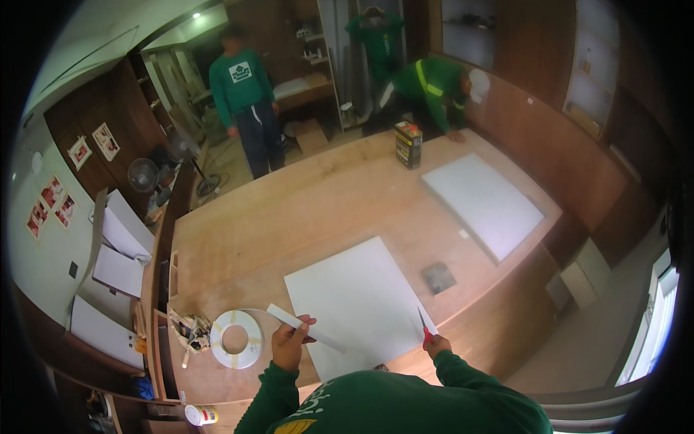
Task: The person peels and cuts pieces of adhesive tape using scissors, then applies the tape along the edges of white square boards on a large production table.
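Closed around a white edging strip (283, 315) is my left hand (289, 343), over the near left part of a white board (354, 286). The strip runs back toward a wide white roll of edging (251, 343) that lies flat on the table, left of that hand. My right hand (438, 347) is closed on a pair of scissors (426, 335) with red handles. Their blades point away from me, over the board's right edge. A gap separates the scissors from the strip. Whether the blades are parted is too small to tell.
The large wooden table (253, 246) bears a second white panel (484, 202), a metal can (408, 146), a dark square piece (439, 278) and a crumpled bundle (190, 331). One person (246, 101) stands beyond it; another person (426, 90) leans at its far right. A white tub (200, 414) sits near left.
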`<control>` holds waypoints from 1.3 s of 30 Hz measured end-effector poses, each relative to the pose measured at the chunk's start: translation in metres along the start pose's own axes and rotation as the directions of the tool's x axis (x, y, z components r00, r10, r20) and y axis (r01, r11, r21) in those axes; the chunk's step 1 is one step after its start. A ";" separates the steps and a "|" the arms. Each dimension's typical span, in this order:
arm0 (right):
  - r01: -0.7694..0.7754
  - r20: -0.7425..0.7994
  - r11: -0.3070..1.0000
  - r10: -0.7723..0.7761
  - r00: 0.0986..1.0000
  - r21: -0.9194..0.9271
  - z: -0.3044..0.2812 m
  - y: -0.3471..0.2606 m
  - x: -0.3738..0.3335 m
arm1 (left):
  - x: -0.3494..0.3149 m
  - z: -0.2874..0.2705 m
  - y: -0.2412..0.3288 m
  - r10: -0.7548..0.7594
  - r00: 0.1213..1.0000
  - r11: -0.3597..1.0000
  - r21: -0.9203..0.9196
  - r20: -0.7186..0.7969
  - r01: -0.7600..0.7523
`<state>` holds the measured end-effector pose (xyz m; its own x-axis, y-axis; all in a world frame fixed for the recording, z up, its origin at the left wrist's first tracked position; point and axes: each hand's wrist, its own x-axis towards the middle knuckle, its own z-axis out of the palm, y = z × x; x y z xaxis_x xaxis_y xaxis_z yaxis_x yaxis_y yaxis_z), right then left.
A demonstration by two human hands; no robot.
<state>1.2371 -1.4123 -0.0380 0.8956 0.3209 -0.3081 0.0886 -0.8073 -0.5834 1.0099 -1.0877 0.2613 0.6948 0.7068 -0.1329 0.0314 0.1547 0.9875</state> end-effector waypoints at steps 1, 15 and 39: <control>-0.005 -0.014 1.000 0.005 1.000 0.005 -0.004 0.005 -0.004 | 0.001 0.004 0.002 0.001 1.000 1.000 0.002 0.009 -0.001; -0.153 -0.141 0.985 0.141 0.980 -0.077 -0.002 0.061 -0.027 | 0.008 0.010 -0.004 0.038 0.997 0.999 0.035 0.068 -0.041; -0.277 0.144 0.961 0.275 0.950 -0.006 0.020 0.102 0.017 | -0.009 0.008 -0.014 0.000 0.998 1.000 -0.003 0.060 0.001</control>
<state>1.2524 -1.4795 -0.1183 0.8127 0.1542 -0.5619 -0.1609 -0.8674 -0.4708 1.0088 -1.1019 0.2496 0.7369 0.6638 -0.1278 0.0298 0.1570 0.9871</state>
